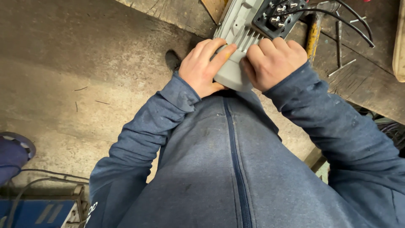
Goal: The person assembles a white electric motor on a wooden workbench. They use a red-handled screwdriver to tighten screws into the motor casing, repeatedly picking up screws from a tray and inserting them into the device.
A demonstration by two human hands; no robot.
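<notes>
Grey cast metal, ribbed with cooling fins, fills the top middle of the head view: an electric motor (249,25) lies on the worn wooden table (363,80) with its rounded end cover (231,75) jutting over the edge toward the person's body. The left hand (202,69) is curled around the left side of that cover, fingers pressed together over the top and thumb underneath, while the right hand (274,63) is closed over the right side where the fins meet the cover. Both grip firmly and neither is spread. To work the cover well, pressure from the two hands should, by my judgement, stay even, so that the cover keeps square on the housing rather than cocking to one side and jamming. The open black terminal box (280,17) with its studs and the black cables (350,21) sit just beyond the right knuckles, so that hand is better kept low on the fins, clear of the wiring. Loose metal rods (342,67) lie on the table to the right, well apart from the motor. Whether any fastening holds the cover cannot be told from here.
</notes>
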